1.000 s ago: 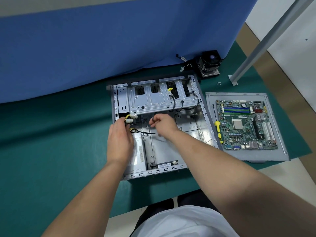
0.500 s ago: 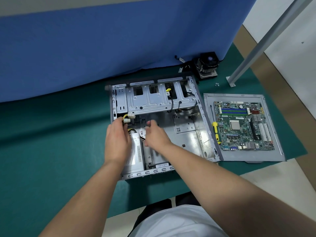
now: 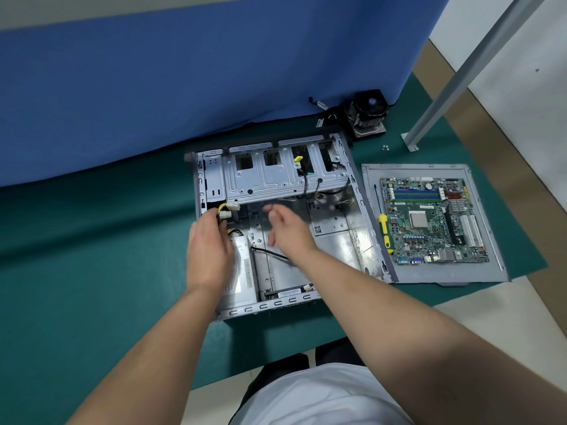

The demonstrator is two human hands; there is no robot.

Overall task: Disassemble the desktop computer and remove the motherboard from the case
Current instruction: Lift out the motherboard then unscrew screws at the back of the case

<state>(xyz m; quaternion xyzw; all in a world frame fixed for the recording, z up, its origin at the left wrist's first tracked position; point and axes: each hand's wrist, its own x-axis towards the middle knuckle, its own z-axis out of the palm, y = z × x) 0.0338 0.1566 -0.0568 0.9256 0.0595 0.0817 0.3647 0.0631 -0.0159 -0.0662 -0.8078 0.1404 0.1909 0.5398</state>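
Green mat (image 3: pixel 92 271) covers the table, blue cloth backdrop (image 3: pixel 184 87) hangs along the far edge. Open desktop case (image 3: pixel 365 228) lies flat mid-mat, drive cage (image 3: pixel 276 182) across its far end, bare metal floor inside, black cable (image 3: pixel 271 254) running over it. Grey side panel (image 3: pixel 429 274) lies flat just right of the case, touching its right wall or nearly so. Motherboard (image 3: pixel 432 220) sits on that panel, already out of the case, CPU socket approx. centre, blue RAM slots at the far end. Power supply (image 3: pixel 242 268) sits in the case's near-left corner, partly hidden by the left forearm. CPU cooler w/ fan (image 3: pixel 366 116) stands on the mat past the case's far-right corner, by the backdrop. Left hand (image 3: pixel 208 246) reaches over the PSU, fingers curled round the yellow/black wire bundle w/ white connectors (image 3: pixel 228 211). Right hand (image 3: pixel 287 227) hovers over the case floor, fingers loosely spread, blurred, nothing in it. Yellow-handled screwdriver (image 3: pixel 384 233) lies on the panel along the board's left edge. Couple of small screws (image 3: pixel 385 147) on the mat right of the cooler.
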